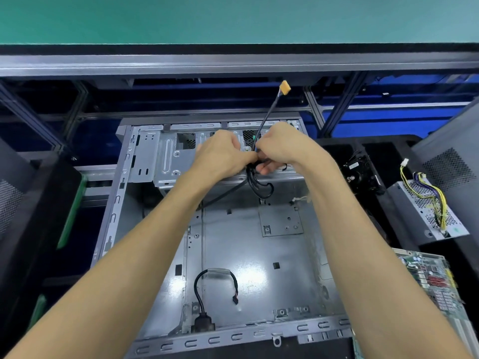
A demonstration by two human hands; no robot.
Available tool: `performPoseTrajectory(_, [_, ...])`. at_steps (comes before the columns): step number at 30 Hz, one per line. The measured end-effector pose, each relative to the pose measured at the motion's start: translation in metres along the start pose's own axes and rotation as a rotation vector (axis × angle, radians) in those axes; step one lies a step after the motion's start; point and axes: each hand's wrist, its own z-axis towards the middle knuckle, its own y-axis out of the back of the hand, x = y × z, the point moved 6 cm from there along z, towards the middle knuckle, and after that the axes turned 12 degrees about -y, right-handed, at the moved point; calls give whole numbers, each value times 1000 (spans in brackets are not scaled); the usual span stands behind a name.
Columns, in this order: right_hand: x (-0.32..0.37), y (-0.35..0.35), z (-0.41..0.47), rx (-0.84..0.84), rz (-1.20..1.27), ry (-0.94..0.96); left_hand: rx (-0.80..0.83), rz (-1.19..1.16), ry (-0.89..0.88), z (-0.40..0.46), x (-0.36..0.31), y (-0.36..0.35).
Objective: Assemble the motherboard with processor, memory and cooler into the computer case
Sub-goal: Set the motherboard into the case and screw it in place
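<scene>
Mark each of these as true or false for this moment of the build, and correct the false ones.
1. Both hands hold the black cable bundle at the far end of the case. True: left hand and right hand meet on it.
2. The motherboard is mounted in the case. False: it lies outside, to the right.
3. An orange connector sticks up above the hands. True.
4. The power supply with yellow wires sits inside the case. False: it rests outside, to the right.
5. A short black cable lies on the case floor. True.
</scene>
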Motion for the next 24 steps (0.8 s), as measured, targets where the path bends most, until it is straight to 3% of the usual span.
performPoseTrajectory(5, [7, 10, -2, -273, -80, 116, 45, -136, -93, -4, 3, 7])
performPoseTrajectory(10, [9, 27, -15, -495, -171, 198, -77, -186, -146, -9, 12, 19])
performPoseTrajectory(19, [11, 47, -55, -527, -54, 404, -184, -219, -194, -26, -7, 55])
performPoseTrajectory(24, [-1, 48, -72, -498, -32, 438, -84, -264, -111, -48, -24, 53])
